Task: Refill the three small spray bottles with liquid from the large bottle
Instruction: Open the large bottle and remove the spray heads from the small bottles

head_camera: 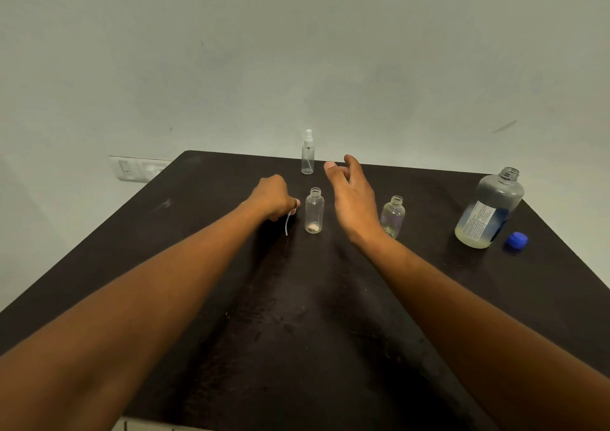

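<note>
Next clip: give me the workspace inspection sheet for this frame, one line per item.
Surface: dark table, scuffed.
Job's things: large bottle uncapped at right, a little liquid inside; blue cap beside it; two open small bottles, middle bottle and right bottle; far bottle with sprayer on.
Clutter: nothing seen.
Grippers: left hand holds a spray head with dip tube; right hand open, holding nothing.
Cables: nothing seen.
Surroundings: pale wall; switch plate at left.

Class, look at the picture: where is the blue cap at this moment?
In the head view the blue cap lies on the dark table at the far right, just right of the base of the open large bottle.
</note>
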`<act>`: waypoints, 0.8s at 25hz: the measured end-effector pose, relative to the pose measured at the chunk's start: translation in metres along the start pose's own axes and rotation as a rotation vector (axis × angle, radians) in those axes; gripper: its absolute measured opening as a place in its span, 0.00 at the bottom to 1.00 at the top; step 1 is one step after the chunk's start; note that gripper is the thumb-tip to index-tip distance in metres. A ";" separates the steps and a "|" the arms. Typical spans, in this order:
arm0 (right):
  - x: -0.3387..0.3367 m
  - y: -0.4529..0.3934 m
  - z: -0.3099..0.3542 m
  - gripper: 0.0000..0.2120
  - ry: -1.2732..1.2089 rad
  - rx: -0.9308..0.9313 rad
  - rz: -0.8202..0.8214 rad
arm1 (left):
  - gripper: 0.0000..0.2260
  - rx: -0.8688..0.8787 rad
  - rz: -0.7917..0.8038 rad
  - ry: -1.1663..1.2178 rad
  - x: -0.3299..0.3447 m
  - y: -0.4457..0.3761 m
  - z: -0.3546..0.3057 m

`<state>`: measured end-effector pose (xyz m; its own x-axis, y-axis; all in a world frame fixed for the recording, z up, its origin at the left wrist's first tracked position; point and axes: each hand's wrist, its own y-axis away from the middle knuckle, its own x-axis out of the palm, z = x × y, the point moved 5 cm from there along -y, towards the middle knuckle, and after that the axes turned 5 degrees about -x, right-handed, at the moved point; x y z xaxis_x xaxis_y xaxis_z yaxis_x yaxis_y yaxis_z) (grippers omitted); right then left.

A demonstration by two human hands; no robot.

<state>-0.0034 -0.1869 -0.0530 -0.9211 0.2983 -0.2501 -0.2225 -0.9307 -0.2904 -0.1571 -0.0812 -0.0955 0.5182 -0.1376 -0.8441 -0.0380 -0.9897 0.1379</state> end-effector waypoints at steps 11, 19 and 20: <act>-0.003 -0.004 0.004 0.30 -0.004 0.000 -0.017 | 0.14 -0.036 0.002 0.021 0.000 -0.004 0.000; -0.007 -0.037 0.021 0.29 -0.012 -0.021 -0.056 | 0.16 -0.047 -0.006 0.015 0.000 -0.009 0.004; -0.006 -0.043 0.023 0.29 -0.010 -0.023 -0.059 | 0.16 -0.049 -0.005 0.023 0.000 -0.010 0.005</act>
<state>0.0044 -0.1531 -0.0175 -0.9098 0.3501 -0.2231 -0.2692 -0.9066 -0.3250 -0.1609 -0.0713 -0.0997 0.5379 -0.1315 -0.8327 0.0059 -0.9871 0.1597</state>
